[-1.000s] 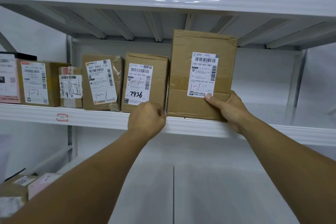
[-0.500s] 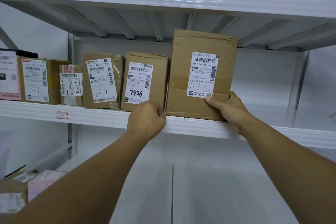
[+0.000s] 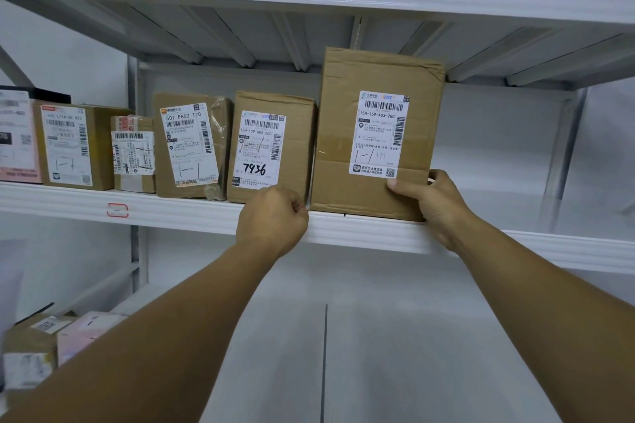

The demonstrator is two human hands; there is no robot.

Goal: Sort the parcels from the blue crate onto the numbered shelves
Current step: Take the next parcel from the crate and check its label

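Observation:
A tall brown parcel with a white label stands upright on the white shelf, at the right end of a row of parcels. My right hand grips its lower right corner, thumb across the front below the label. My left hand is curled at the parcel's lower left corner, in the gap beside the parcel marked 7936; whether its fingers hold the edge is hidden. The blue crate is out of view.
Left of these stand several more labelled parcels along the same shelf. A red mark is on the shelf's front edge. The shelf to the right of the tall parcel is bare. Lower left, more parcels lie on a lower shelf.
The hands and the tall parcel have barely moved; only the view has shifted slightly.

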